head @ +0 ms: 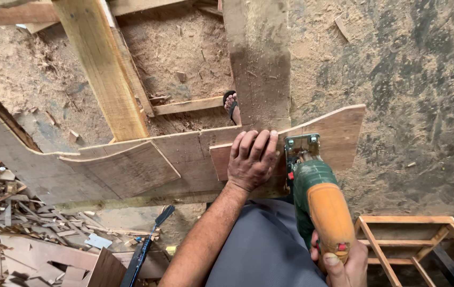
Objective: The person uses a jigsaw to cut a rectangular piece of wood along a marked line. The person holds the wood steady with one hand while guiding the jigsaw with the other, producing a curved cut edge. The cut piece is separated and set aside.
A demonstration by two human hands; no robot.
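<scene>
My left hand (pixel 252 159) lies flat, fingers together, pressing down on a curved plywood piece (pixel 338 133) just left of the saw. My right hand (pixel 344 266) grips the orange handle of a green and orange jigsaw (pixel 317 196), thumb on top. The saw's metal base plate (pixel 301 144) rests on the plywood near its far edge. This piece lies on a larger plywood sheet (pixel 184 154), which sits on a bench. My foot in a black sandal (pixel 231 106) shows beyond the sheet on the sawdust floor.
Thick timber beams (pixel 102 64) and a wide plank (pixel 259 58) run away from me under the sheet. A heap of wood offcuts (pixel 3 196) lies at the left. A small wooden frame (pixel 413 244) stands at the lower right. Sawdust covers the floor (pixel 407 79).
</scene>
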